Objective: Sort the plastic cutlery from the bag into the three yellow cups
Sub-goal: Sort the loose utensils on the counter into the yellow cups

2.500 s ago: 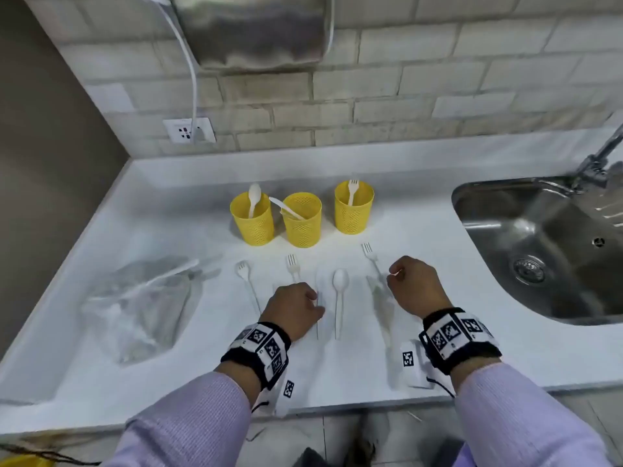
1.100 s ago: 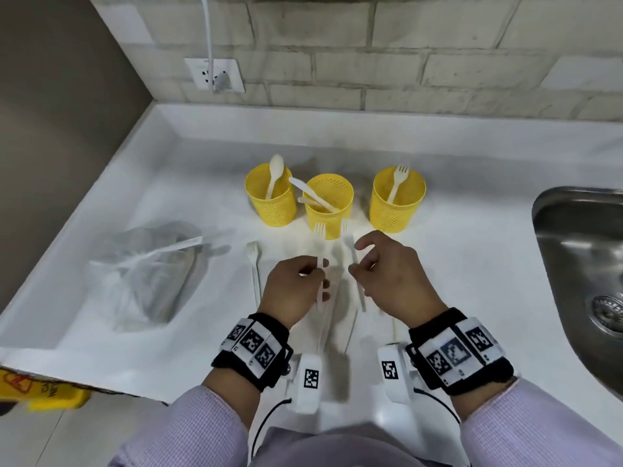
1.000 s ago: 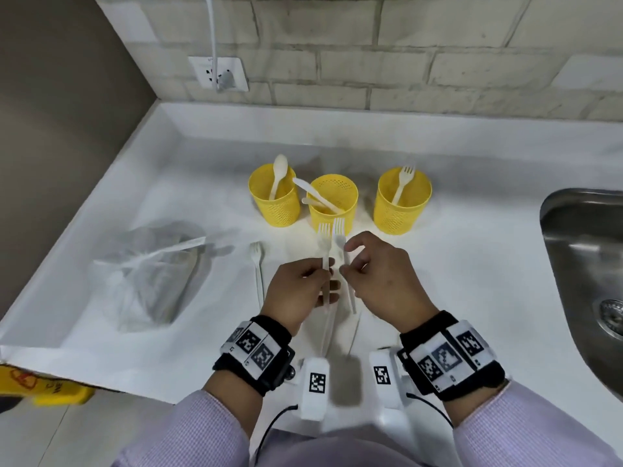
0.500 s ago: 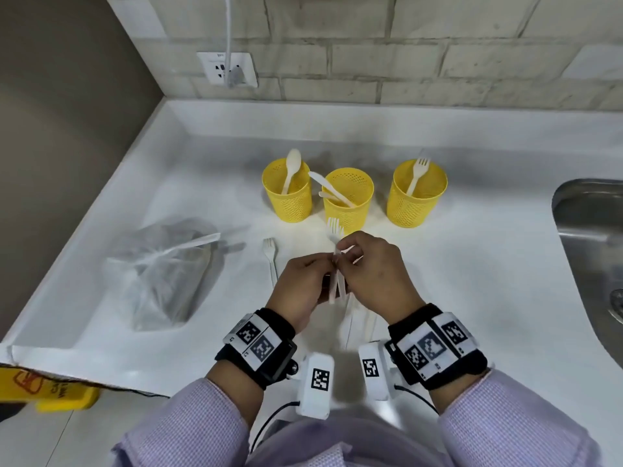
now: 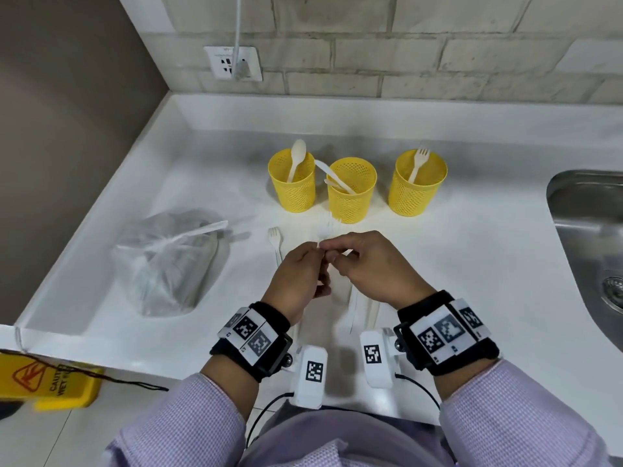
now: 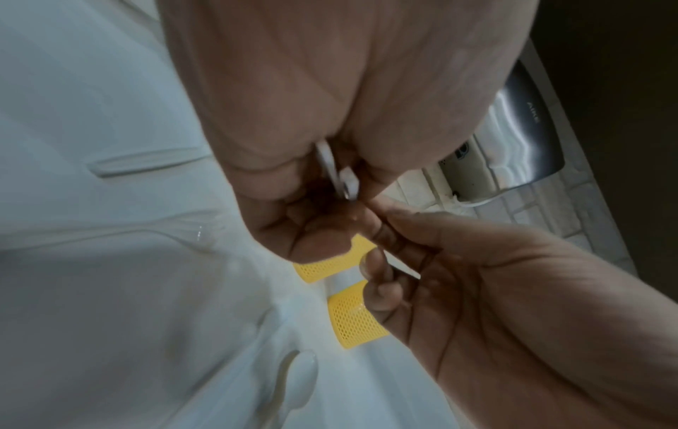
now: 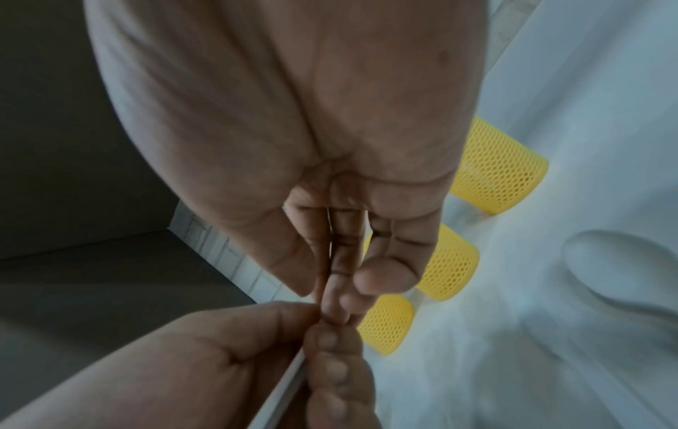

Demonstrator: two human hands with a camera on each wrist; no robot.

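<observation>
Three yellow mesh cups stand in a row: the left cup (image 5: 292,193) holds a spoon, the middle cup (image 5: 351,200) holds knives, and the right cup (image 5: 418,193) holds a fork. My hands meet in front of the middle cup. The left hand (image 5: 317,256) grips two white forks (image 5: 327,228) by their handles (image 6: 335,169), heads pointing up and blurred. The right hand (image 5: 334,253) pinches the same forks at its fingertips. Another fork (image 5: 274,241) lies on the counter to the left. A spoon (image 7: 623,267) and other cutlery (image 5: 362,310) lie partly hidden under my hands.
The clear plastic bag (image 5: 165,264) slumps on the counter (image 5: 488,264) at the left, near the dark side wall. A steel sink (image 5: 590,230) opens at the right edge. A socket with a cable (image 5: 234,64) is on the brick wall. A yellow wet-floor sign (image 5: 47,382) stands on the floor.
Each hand picked a fork up from the counter. The hands then came together, and both forks are now bunched in the left hand's grip in front of the middle cup.
</observation>
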